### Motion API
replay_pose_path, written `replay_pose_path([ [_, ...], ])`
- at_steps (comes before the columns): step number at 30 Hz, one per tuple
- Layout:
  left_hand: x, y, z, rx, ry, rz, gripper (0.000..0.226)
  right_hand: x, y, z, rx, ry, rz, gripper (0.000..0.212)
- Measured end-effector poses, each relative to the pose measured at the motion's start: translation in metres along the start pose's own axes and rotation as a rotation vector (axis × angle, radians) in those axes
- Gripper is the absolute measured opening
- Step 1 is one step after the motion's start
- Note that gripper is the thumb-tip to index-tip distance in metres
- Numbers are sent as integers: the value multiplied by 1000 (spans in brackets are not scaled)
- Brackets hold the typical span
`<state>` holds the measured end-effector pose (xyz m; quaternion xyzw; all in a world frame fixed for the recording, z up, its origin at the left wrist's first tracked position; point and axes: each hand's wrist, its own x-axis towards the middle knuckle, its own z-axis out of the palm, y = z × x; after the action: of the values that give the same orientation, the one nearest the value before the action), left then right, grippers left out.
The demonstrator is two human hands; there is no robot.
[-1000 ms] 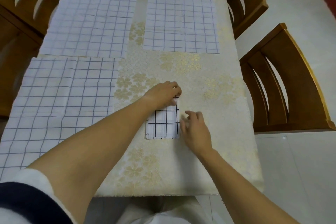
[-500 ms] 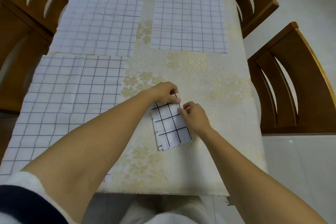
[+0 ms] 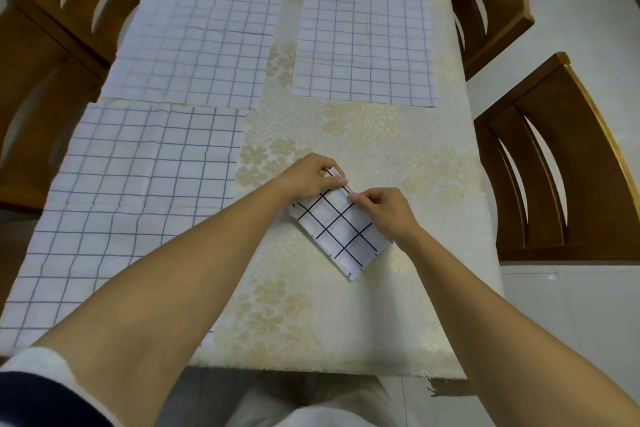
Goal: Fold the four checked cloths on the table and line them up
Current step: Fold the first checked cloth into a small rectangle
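Thin matt cloth on a faintly shiny covered counter, with varnished wood round it.

The folded cloth (image 3: 341, 232) pinched between my left grip (image 3: 311, 173) and right grip (image 3: 388, 211) is thin woven fabric, matt white with dark lines, its layers showing at the edges. The near cloth (image 3: 138, 201) left of my grips and the far left cloth (image 3: 197, 38) and far right cloth (image 3: 363, 38) beyond them are the same matt fabric, faintly creased. The counter cover (image 3: 398, 156) under my grips is cream, crinkled, with slightly sheeny gold flowers. The chair (image 3: 561, 156) right of my grips is smooth brown wood with a soft gloss.
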<state>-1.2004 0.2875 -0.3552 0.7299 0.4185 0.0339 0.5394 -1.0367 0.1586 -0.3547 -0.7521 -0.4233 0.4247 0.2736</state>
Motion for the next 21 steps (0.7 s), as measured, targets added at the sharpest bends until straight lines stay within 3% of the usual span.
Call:
replay_pose_path([
  [4, -6, -8, 2, -63, 70, -41, 4, -1, 5, -9, -1, -2, 37, 26],
  [11, -25, -27, 7, -228, 225, -154, 14, -3, 20, -27, 85, 54, 105, 16],
  [15, -32, -36, 19, -144, 253, -208, 14, 7, 21, -22, 157, 196, 106, 5],
  [18, -36, -35, 23, -46, 311, -129, 17, 10, 20, -12, 64, 257, 109, 27],
  [21, -42, -32, 31, 333, 466, -41, 43, 8, 21, -1, -300, 440, 60, 41],
])
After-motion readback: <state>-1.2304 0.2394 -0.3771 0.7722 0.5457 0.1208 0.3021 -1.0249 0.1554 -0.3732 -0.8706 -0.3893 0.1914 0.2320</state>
